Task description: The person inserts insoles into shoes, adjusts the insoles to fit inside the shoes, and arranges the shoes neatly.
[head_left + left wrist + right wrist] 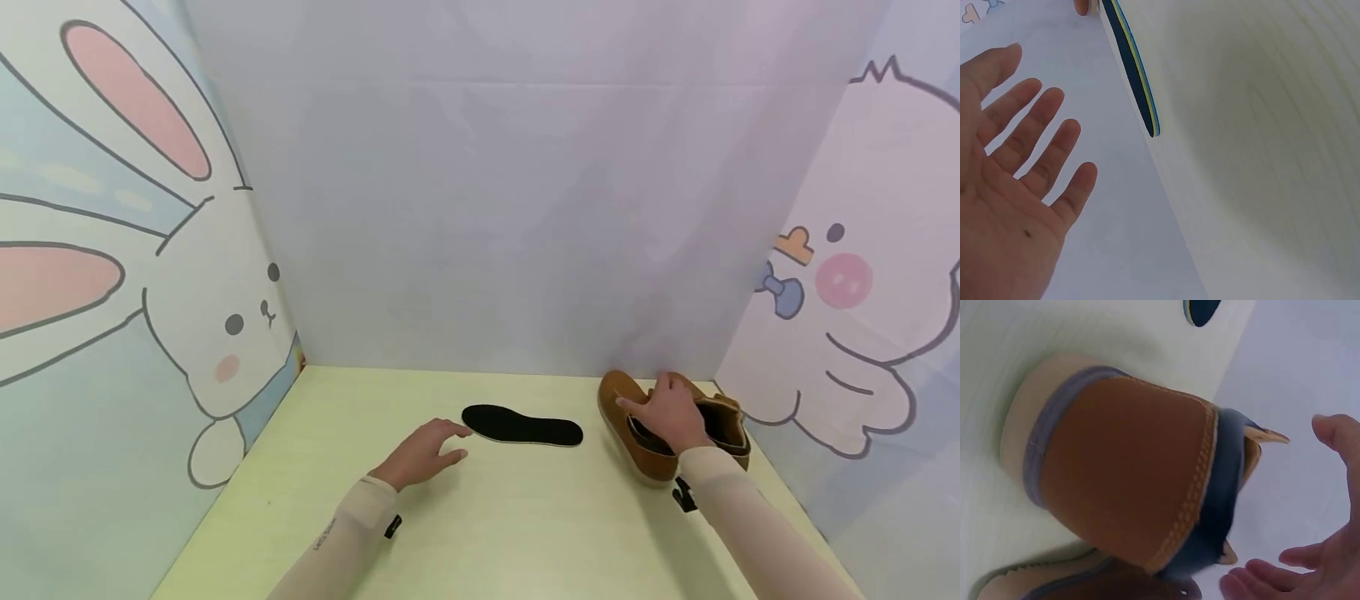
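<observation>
The left hand [422, 454], fingers spread, holds nothing; the black insole [522, 427] lies flat on the counter [487, 533] just at its 3 o'clock. The right hand [670, 412] rests loosely over the brown shoe [637, 433]; so light a hold could let it tip or slide.

Free tabletop [525, 517] btwn insole [522, 427], shoes [637, 433]

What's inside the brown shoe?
The right hand lies over the opening of the brown shoe, covering most of it. Only a dark lining shows beside the hand; whatever sits deeper is hidden.
</observation>
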Demonstrator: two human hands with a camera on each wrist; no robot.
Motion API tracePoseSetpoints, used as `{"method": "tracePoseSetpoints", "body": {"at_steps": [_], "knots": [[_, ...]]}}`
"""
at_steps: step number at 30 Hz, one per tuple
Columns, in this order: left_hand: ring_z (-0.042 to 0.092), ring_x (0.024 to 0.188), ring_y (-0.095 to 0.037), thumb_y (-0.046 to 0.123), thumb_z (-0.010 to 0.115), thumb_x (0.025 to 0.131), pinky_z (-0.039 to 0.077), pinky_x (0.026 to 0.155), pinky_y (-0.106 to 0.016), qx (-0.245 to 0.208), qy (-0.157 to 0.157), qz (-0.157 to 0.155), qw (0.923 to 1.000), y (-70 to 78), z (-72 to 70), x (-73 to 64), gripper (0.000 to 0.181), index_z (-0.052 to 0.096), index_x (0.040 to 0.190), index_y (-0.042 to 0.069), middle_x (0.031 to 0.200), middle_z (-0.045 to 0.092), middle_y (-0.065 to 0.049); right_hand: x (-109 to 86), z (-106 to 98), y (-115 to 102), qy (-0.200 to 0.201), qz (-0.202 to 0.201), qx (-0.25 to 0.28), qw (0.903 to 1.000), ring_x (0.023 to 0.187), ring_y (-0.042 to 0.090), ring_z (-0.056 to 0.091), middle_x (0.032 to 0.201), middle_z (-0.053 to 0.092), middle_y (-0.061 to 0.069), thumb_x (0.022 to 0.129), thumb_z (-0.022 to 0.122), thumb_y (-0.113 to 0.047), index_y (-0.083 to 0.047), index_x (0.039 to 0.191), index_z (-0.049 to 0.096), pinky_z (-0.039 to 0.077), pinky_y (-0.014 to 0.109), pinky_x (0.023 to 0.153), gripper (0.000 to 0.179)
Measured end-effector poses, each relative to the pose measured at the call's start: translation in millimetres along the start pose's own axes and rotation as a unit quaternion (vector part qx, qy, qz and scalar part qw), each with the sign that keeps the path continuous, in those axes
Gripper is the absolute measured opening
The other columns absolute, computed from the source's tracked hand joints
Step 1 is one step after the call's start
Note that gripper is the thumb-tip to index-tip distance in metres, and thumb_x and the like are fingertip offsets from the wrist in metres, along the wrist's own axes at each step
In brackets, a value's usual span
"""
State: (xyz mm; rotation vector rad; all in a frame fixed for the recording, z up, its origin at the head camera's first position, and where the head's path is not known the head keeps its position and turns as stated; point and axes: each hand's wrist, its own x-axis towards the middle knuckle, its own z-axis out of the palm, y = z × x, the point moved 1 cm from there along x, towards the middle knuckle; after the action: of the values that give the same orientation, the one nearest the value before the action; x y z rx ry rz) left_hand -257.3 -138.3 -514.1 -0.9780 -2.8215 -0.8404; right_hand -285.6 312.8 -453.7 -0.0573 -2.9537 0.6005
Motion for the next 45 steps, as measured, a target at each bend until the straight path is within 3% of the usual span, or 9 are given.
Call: {"method": "tracePoseSetpoints", "body": {"at_steps": [5,13,20,25,30,38,41,45], "knots": [[0.057,0.125,-0.023,0.027,0.065,0.102,0.047,0.103,-0.044,-0.002,0.003,-0.003,1.0000,1.3,0.9,0.8,0.036,0.065,0.134,0.011,0.131,0.064,0.000,2.4,12,1,-0.048,0.035,-0.004,0.9982,0.127,0.064,0.032,0.142,0.025,0.049,0.086,0.068,-0.066,0.022,0.148,0.015,0.038,0.072,0.097,0.120],[0.060,0.122,-0.024,0.024,0.065,0.102,0.048,0.102,-0.044,-0.013,-0.012,0.000,0.9999,2.0,1.3,2.1,0.036,0.065,0.134,0.009,0.128,0.066,-0.002,9.6,24,14,-0.068,0.067,0.004,0.9954,0.117,0.063,0.045,0.142,0.022,0.050,0.084,0.073,-0.061,0.023,0.147,0.012,0.047,0.068,0.088,0.121],[0.062,0.118,-0.025,0.025,0.064,0.103,0.050,0.099,-0.044,-0.018,-0.023,-0.001,0.9996,0.7,4.9,2.9,0.034,0.065,0.133,0.011,0.124,0.068,-0.003,9.4,30,16,-0.057,0.096,0.030,0.9933,0.109,0.062,0.051,0.131,0.036,0.050,0.081,0.078,-0.057,0.021,0.141,0.018,0.048,0.067,0.087,0.116],[0.063,0.117,-0.023,0.025,0.065,0.102,0.050,0.098,-0.043,-0.018,-0.030,-0.007,0.9994,-0.8,6.7,2.3,0.034,0.066,0.133,0.012,0.123,0.068,-0.002,9.2,31,14,-0.052,0.105,0.033,0.9925,0.094,0.057,0.059,0.116,0.049,0.046,0.083,0.079,-0.048,0.019,0.135,0.022,0.052,0.063,0.077,0.102],[0.063,0.116,-0.023,0.025,0.064,0.102,0.050,0.098,-0.042,-0.015,-0.030,-0.002,0.9994,-1.7,6.2,3.1,0.033,0.066,0.133,0.012,0.123,0.068,-0.002,8.7,31,15,-0.046,0.108,0.041,0.9922,0.079,0.048,0.064,0.097,0.058,0.037,0.084,0.078,-0.044,0.015,0.132,0.026,0.052,0.055,0.064,0.092],[0.062,0.117,-0.021,0.026,0.063,0.103,0.050,0.099,-0.042,-0.010,-0.027,-0.006,0.9996,-1.2,3.9,6.3,0.033,0.066,0.133,0.013,0.123,0.068,0.001,4.5,24,20,-0.040,0.096,0.040,0.9938,0.072,0.042,0.063,0.097,0.058,0.035,0.084,0.078,-0.045,0.013,0.140,0.024,0.051,0.052,0.059,0.097],[0.062,0.118,-0.021,0.025,0.063,0.103,0.050,0.099,-0.042,-0.012,-0.023,-0.012,0.9996,-2.9,0.9,6.0,0.033,0.065,0.133,0.013,0.123,0.068,0.000,5.2,21,18,-0.033,0.075,0.034,0.9961,0.077,0.042,0.064,0.105,0.059,0.035,0.084,0.077,-0.047,0.012,0.145,0.023,0.051,0.054,0.061,0.100],[0.062,0.118,-0.024,0.024,0.065,0.102,0.050,0.099,-0.046,-0.021,-0.014,-0.016,0.9996,-8.1,-5.8,3.9,0.034,0.065,0.133,0.010,0.123,0.068,-0.002,5.1,14,3,-0.015,0.035,0.024,0.9990,0.095,0.047,0.063,0.123,0.056,0.035,0.084,0.077,-0.047,0.008,0.149,0.026,0.049,0.061,0.072,0.099]]}}
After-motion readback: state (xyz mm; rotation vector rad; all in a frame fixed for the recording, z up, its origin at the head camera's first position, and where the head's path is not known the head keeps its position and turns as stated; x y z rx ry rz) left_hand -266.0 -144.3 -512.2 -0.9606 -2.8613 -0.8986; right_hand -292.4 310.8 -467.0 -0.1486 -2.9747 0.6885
